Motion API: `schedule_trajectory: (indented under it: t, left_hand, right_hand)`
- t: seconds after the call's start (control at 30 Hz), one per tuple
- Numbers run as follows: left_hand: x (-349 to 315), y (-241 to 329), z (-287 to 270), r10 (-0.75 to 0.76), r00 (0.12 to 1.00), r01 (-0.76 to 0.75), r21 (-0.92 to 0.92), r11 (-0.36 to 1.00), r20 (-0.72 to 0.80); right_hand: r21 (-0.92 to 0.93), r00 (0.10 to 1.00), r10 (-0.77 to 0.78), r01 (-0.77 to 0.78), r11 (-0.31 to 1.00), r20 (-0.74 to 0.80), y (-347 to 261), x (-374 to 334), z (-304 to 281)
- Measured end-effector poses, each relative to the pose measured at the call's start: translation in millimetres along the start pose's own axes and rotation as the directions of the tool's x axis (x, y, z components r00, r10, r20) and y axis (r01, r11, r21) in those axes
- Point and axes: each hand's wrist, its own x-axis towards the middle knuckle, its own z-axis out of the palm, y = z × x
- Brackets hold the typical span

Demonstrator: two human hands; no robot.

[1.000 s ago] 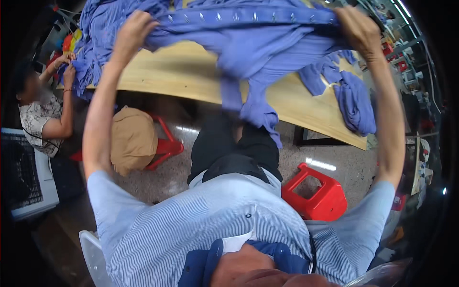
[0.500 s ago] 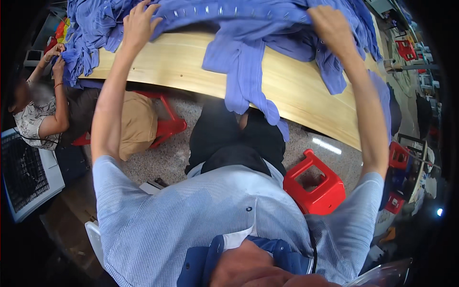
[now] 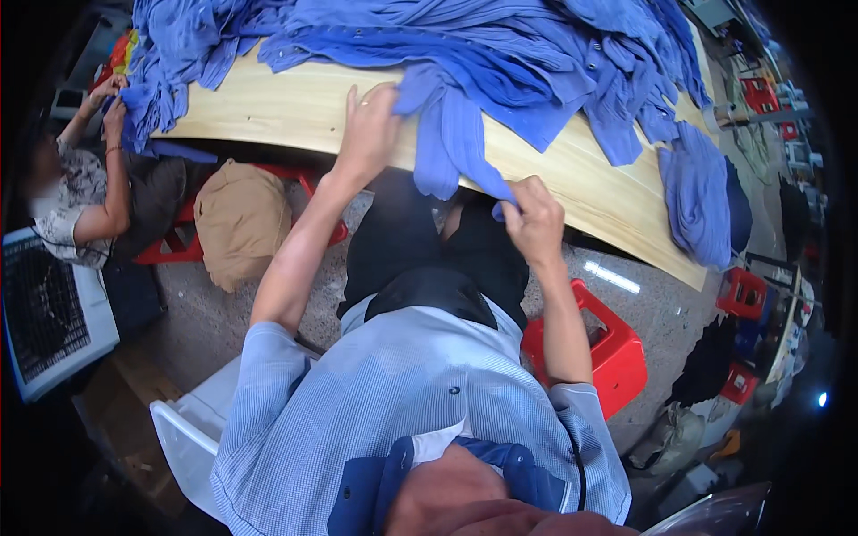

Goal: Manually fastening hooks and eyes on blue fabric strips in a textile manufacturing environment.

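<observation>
Across twelve o'clock on the pale wooden desk [image 3: 295, 103] lies the blue garment [image 3: 509, 80], creased, spread out, a few small round fasteners showing; one sleeve-like piece [image 3: 447, 134] runs from it toward six o'clock and droops over the near edge. Right hand [image 3: 536, 214], off picture centre toward two o'clock, just at the desk edge: thumb and fingers clamped together on the lower end of that piece, forearm coming up from about five o'clock. Left hand [image 3: 368, 134], toward eleven o'clock, above the near edge: fingers pointing to twelve, tips right at the piece's left side, a bit blurred, cannot tell if they grip it or only touch. More blue cloth [image 3: 188, 45] heaped at eleven o'clock; loose blue bundle [image 3: 697, 196] between two and three o'clock, on the desk's end. Co-worker [image 3: 85, 196] seated at ten o'clock, patterned top, hands together at the edge of the heaped cloth. Tan cloth [image 3: 241, 223] between nine and ten o'clock, on a red stool [image 3: 299, 179]. Another stool, also red [image 3: 617, 357], at four o'clock on the floor, partly behind the right forearm. White chair [image 3: 183, 447] at eight o'clock, white unit with black grille [image 3: 54, 313] at nine. Wearer's light blue striped shirt [image 3: 384, 366] fills six o'clock, dark trousers [image 3: 393, 241] above it, under the desk edge
</observation>
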Motion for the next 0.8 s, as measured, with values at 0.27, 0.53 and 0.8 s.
schedule_trajectory:
  t: [0.27,0.53,0.8]
  left_hand:
    - [-40,1,-97,-0.450,0.809,0.464,-0.881,0.092,0.379]
    - [-99,17,-95,0.060,0.365,0.754,-0.333,0.566,0.929]
    - [31,129,-1,0.132,0.988,-0.117,-0.160,0.980,0.083]
  right_hand:
    - [-0.046,0.766,0.620,-0.622,0.781,0.169,132,30,-151]
    - [-0.313,0.883,0.455,-0.468,0.826,-0.118,140,111,-181]
    - [-0.316,0.864,0.502,-0.468,0.825,0.032,142,90,-157]
